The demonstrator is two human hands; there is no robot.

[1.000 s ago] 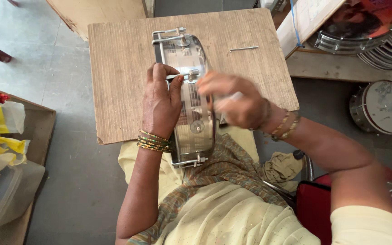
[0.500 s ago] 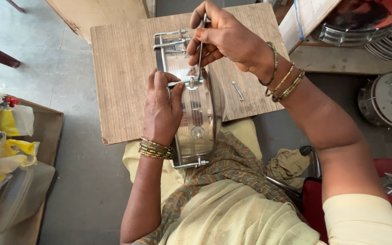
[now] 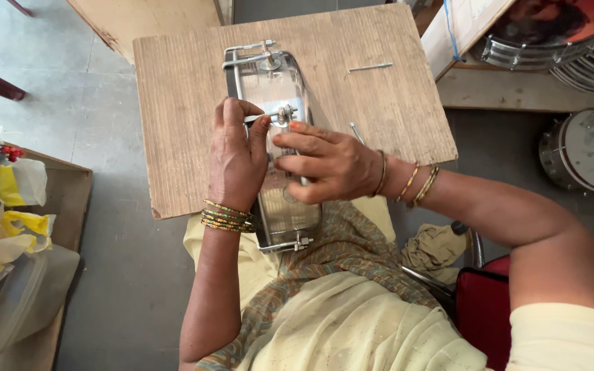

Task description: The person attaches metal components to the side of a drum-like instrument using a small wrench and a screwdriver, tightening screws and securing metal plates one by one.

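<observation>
Fingertips of the left hand (image 3: 236, 159) pinch a thin metal rod (image 3: 259, 117) at the small silver lug (image 3: 284, 113) on the shiny chrome drum shell (image 3: 273, 148), which stands on edge at the centre of the frame. Fingers of the right hand (image 3: 328, 165) lie loosely curled across the shell's side, pressing it just below the lug. The shell rests on a pale rectangular wooden board (image 3: 173, 89) and reaches back to the person's lap. Two loose metal rods (image 3: 370, 67) lie on the board, upper right of the hands. Finished silver drums (image 3: 589, 148) sit at the right edge.
</observation>
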